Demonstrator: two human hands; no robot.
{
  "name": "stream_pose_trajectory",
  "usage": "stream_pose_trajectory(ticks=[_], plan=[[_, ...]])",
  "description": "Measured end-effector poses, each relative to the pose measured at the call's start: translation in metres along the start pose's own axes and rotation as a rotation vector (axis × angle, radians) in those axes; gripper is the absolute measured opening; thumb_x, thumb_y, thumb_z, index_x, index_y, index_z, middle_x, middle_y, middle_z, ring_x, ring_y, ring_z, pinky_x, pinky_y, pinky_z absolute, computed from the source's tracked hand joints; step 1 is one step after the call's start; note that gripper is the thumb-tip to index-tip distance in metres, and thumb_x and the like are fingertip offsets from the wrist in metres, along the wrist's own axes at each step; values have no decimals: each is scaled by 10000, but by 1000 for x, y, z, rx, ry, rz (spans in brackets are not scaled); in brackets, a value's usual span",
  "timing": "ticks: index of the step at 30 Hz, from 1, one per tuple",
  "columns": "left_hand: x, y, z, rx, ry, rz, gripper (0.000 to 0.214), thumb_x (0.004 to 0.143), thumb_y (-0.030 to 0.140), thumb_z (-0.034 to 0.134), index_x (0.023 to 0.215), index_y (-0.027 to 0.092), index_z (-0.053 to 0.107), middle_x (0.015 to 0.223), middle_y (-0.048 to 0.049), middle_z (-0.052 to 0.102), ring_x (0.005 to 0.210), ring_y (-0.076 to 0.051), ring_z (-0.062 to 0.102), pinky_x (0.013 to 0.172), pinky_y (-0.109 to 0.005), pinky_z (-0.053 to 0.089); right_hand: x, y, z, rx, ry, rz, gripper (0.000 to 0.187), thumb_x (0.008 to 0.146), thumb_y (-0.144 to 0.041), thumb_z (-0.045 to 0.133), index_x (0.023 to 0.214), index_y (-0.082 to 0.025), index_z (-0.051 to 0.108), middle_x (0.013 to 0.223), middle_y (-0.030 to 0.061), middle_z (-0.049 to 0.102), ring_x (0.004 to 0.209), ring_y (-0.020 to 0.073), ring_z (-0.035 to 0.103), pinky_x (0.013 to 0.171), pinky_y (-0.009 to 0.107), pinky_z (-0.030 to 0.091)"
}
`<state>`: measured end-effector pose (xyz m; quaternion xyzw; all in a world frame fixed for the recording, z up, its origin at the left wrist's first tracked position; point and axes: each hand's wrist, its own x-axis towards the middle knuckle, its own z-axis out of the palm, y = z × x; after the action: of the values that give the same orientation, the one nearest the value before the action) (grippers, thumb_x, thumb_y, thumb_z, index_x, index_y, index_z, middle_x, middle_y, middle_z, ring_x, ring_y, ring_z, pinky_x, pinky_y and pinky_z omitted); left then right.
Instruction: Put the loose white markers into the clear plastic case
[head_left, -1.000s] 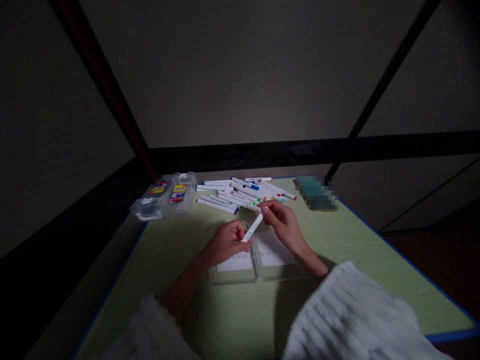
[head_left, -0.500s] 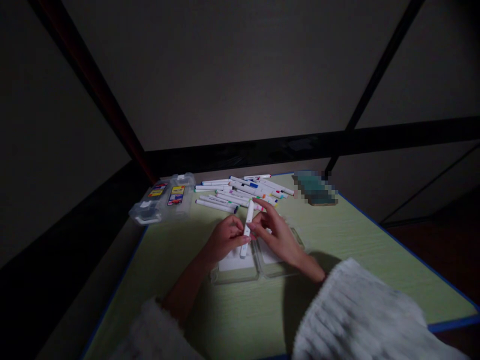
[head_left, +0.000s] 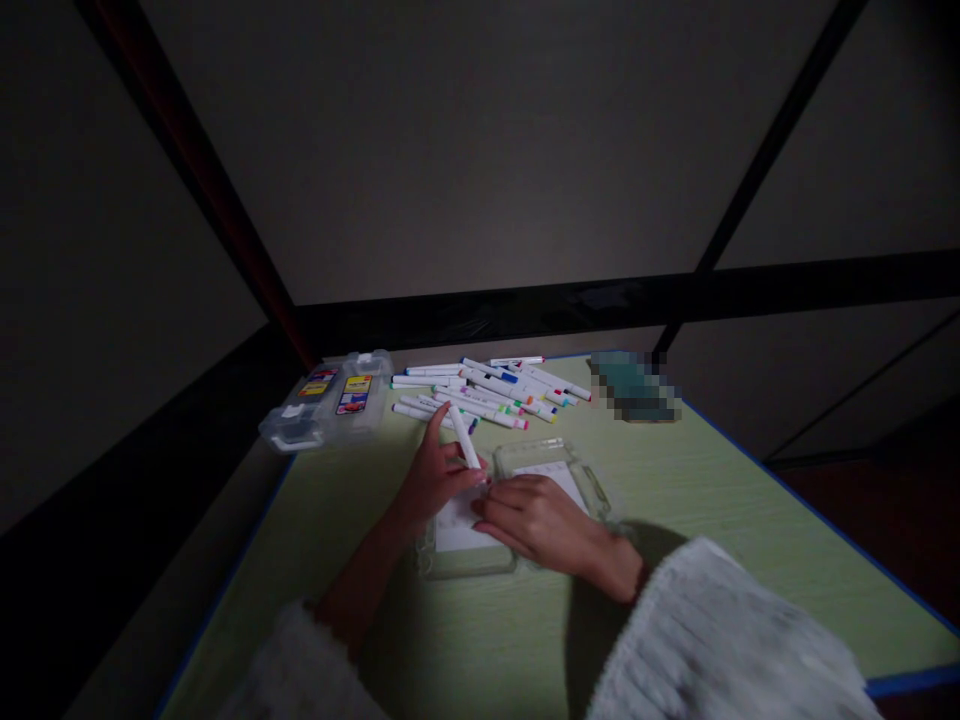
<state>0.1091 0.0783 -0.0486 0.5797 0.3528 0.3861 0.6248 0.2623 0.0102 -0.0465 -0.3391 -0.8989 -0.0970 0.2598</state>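
Above the open clear plastic case point(head_left: 469, 573), your left hand point(head_left: 429, 482) held a white marker point(head_left: 464, 437) at a tilt; your right hand point(head_left: 534, 518) curled near its lower end, grip indeterminable.

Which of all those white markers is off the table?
The marker in the left hand; the other markers lie in a loose pile on the table.

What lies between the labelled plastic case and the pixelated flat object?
In the head view, many white markers lie loosely between the labelled plastic case and the flat object.
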Motion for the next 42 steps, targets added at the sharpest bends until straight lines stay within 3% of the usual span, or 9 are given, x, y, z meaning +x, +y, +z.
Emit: stream_pose_trajectory(ticks=[10, 17, 28, 36, 42], plan=[[1, 0, -1, 18, 90, 47, 1073, 532, 114, 704, 1345, 295, 27, 731, 34, 596, 578, -140, 611, 523, -229, 507, 0, 0, -2, -57, -135, 0, 210, 897, -172, 376, 763, -164, 537, 667, 7, 571, 574, 113, 503, 548, 258, 317], [-1, 5, 1, -24, 103, 43, 919, 477, 118, 728, 1216, 257, 199, 739, 44, 564, 583, -120, 591, 544, -236, 516, 0, 0, -1, -66, -172, 31, 162, 883, -171, 392, 799, -156, 530, 706, 12, 586, 602, 119, 520, 564, 258, 325], [-6, 10, 4, -17, 32, 15, 882, 498, 136, 719, 1204, 266, 207, 710, 62, 548, 546, -104, 583, 515, -201, 484, -1, 0, -2, -53, -230, 35, 187, 910, -202, 365, 866, -162, 542, 721, 7, 601, 627, 114, 542, 573, 251, 339], [-9, 10, 4, 53, -107, 54, 885, 582, 147, 683, 1282, 287, 160, 755, 33, 580, 559, -104, 591, 534, -205, 483, -3, 0, -1, -101, -178, -35, 224, 911, -206, 367, 779, -168, 544, 640, -12, 579, 564, 105, 521, 525, 255, 305], [-6, 10, 5, 67, -75, 80, 760, 665, 237, 630, 1293, 236, 202, 648, 45, 582, 513, -111, 581, 513, -211, 487, -4, 0, 1, -93, -157, -51, 214, 912, -206, 367, 823, -172, 558, 623, -22, 571, 551, 104, 511, 505, 264, 290]])
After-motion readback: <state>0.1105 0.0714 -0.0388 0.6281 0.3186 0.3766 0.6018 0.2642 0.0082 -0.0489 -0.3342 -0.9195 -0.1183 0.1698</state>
